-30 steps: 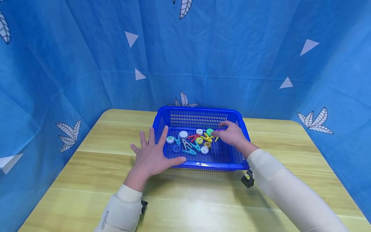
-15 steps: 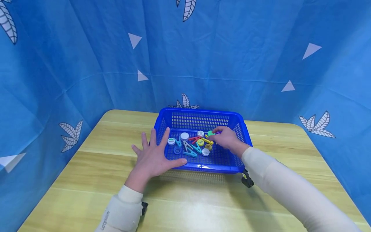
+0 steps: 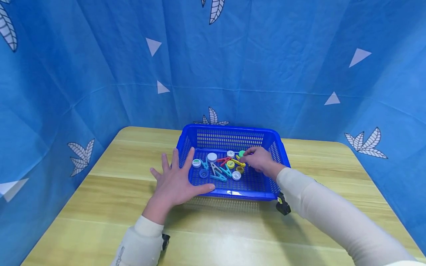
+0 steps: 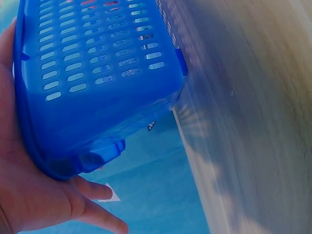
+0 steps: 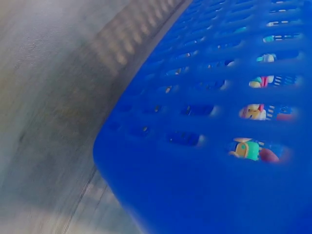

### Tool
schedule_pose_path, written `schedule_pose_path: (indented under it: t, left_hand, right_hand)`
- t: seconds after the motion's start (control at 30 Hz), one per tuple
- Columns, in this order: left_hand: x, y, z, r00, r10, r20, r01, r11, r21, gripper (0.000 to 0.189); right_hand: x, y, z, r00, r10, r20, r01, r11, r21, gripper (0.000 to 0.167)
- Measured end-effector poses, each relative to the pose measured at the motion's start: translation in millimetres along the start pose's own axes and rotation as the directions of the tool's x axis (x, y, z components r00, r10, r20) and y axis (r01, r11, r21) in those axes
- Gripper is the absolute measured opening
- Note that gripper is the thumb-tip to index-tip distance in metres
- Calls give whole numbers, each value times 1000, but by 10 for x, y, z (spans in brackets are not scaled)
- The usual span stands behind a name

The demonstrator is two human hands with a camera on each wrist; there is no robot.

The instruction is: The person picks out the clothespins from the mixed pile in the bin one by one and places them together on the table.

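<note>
A blue perforated plastic basket (image 3: 229, 193) holds a loose mix of bottle caps and small clothespins. My left hand (image 3: 174, 184) spreads its straight fingers over the basket's front-left corner, thumb along the front rim. The left wrist view shows that hand (image 4: 34, 195) against the rim. Inside the basket at the right, my right hand (image 3: 261, 160) reaches down with bent fingers, thumb and fingertips close by a green cap (image 3: 242, 153) and a yellow clothespin (image 3: 237, 162). I cannot tell whether it pinches anything. A red clothespin (image 3: 224, 160) and a yellow cap (image 3: 230, 164) lie left of it.
White caps (image 3: 212, 157), a dark blue cap (image 3: 203, 173) and light-blue clothespins (image 3: 218, 177) fill the basket's middle and left. The basket stands toward the back of a wooden table (image 3: 133, 207), before a blue curtain (image 3: 283, 66).
My right hand has shifted left and lower over the green cap and yellow clothespin, its fingers closer together. A purple item seen by its fingers earlier is now hidden. The left hand stays spread on the basket.
</note>
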State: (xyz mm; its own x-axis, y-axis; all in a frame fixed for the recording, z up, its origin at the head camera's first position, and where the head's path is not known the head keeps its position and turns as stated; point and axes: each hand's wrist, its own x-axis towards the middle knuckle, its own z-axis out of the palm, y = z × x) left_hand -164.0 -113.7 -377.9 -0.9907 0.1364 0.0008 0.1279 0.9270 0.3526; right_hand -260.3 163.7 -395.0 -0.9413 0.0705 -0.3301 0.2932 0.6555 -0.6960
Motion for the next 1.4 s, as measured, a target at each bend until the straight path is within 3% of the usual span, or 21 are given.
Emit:
schedule_pose_path:
  t: [0.23,0.4,0.77,1.1,1.4]
  left_hand:
    - [2,10,11,1000,3,3,-3,1000,0,127]
    - [-9,12,3,1000,-7,11,7,1000,9,130]
    - [6,-12,0,1000,-12,7,12,1000,-1,132]
    - [-7,1,7,1000,-16,12,16,1000,-14,132]
    - [16,-14,23,1000,-19,13,19,1000,-12,131]
  right_hand:
    - [-62,-89,-41,998,28,55,-33,995,90,31]
    - [-127,-215,-139,997,5,81,-16,990,140,30]
    - [-69,-450,-375,998,-44,55,37,991,131,31]
    - [71,-437,-413,998,-36,59,27,988,154,33]
    - [170,-370,-389,988,-48,148,38,997,67,26]
